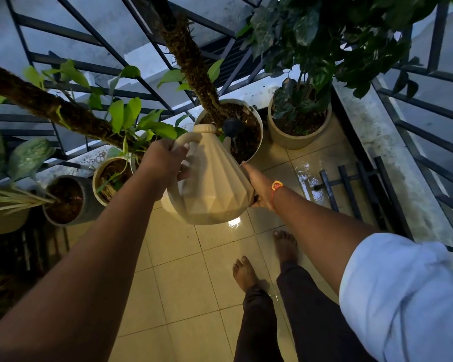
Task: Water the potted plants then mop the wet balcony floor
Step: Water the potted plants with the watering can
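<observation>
A cream ribbed watering can point(215, 178) hangs tilted in the middle of the head view, its dark rose spout point(232, 127) over the soil of a white pot point(256, 142) holding a mossy pole plant. My left hand point(165, 160) grips the can's handle. My right hand point(258, 184), with a red thread at the wrist, supports the can's lower right side, its fingers mostly hidden behind it. A beige pot point(296, 138) with a dark leafy plant stands to the right. A cream pot point(97, 178) and a grey pot point(89, 202) stand to the left.
Black railings point(416, 131) and a concrete ledge point(377, 142) close the balcony's far and right sides. A black metal rack point(351, 184) lies on the wet, shiny tiles point(309, 173) at right. My bare feet point(262, 259) stand on the tiled floor below the can.
</observation>
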